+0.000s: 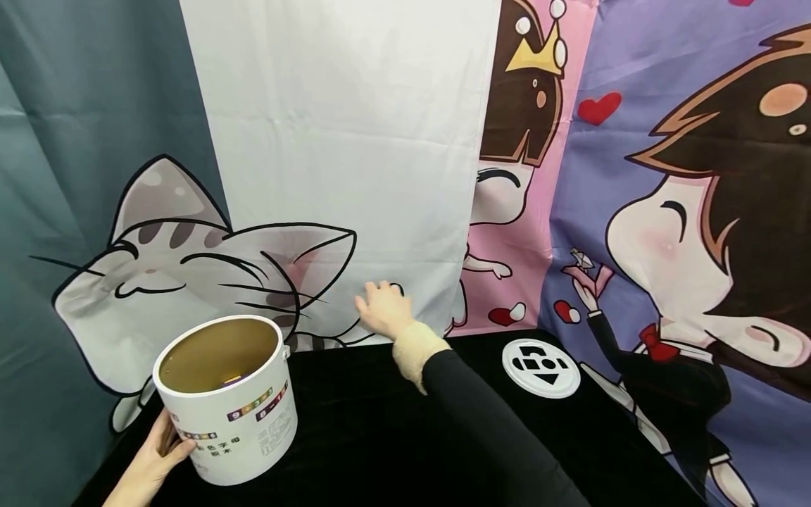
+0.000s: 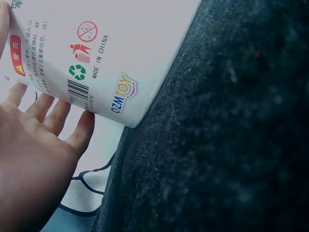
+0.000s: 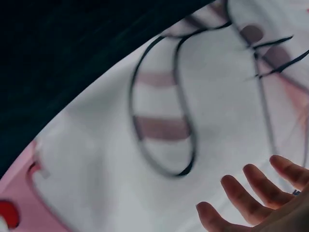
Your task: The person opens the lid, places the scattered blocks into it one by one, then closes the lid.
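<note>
A white bucket with printed labels stands lidless at the left of the black-covered table. Inside it, a sliver of something purple and yellow shows; the near wall hides the rest. My left hand holds the bucket's lower left side, thumb on the front and fingers around the side. In the left wrist view, those fingers touch the wall beside the barcode. My right hand is raised in front of the white backdrop with fingers spread, holding nothing. Its loosely extended fingers show in the right wrist view.
A round white lid with black shape cut-outs lies on the black cloth at the right. Cartoon-printed fabric hangs behind the table and along its sides.
</note>
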{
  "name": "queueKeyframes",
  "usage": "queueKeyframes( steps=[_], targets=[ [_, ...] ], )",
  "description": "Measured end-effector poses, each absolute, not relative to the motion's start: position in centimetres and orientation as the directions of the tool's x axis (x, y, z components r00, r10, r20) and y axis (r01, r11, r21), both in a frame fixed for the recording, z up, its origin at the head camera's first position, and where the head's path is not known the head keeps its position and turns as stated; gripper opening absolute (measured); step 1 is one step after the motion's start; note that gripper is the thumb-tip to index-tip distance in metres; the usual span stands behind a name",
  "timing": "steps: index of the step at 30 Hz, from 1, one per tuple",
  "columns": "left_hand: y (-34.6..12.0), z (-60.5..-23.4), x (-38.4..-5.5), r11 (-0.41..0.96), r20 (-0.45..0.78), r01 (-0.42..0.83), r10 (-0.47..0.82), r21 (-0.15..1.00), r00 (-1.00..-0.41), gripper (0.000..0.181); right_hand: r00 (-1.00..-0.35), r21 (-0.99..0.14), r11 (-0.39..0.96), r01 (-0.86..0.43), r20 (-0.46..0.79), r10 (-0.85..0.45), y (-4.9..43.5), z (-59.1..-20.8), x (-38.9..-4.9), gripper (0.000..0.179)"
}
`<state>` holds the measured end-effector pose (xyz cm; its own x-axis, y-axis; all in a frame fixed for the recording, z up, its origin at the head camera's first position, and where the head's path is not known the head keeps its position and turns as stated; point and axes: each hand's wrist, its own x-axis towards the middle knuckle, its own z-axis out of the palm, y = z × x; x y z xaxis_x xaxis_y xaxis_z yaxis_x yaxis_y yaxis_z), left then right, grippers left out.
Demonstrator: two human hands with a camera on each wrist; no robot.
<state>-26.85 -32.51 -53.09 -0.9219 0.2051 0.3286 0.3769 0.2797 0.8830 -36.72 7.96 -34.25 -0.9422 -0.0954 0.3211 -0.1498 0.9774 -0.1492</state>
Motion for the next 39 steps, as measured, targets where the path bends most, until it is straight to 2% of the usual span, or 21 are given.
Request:
queueKeyframes(
  steps=[10,19,30,39],
  targets=[
    [-34.2,-53.9,-26.6,0.247,0.352,0.395,0.204,0.885,-0.914,0.085,-0.969,-0.098,0.995,0.034,0.239,0.056,17.5,-36.5,-38.3,0.04],
    [-34.3,-54.2,-26.6,0.197,0.377,0.414,0.199,0.889,-0.905,0.087,-0.977,0.008,0.995,0.098,0.189,0.094,25.9,-39.5,-38.4,0.035],
    [-34.0,-54.0,-26.6,0.247,0.361,0.4,0.192,0.883,-0.913,0.085,-0.971,-0.119,0.97,0.212,0.09,0.223,37.0,-43.9,-35.8,0.032],
    [-33.5,-53.4,-26.8,0.267,0.376,0.417,0.192,0.869,-0.907,0.083,-0.925,-0.253,0.893,0.372,-0.02,0.379,44.2,-46.5,-32.1,0.04]
  ],
)
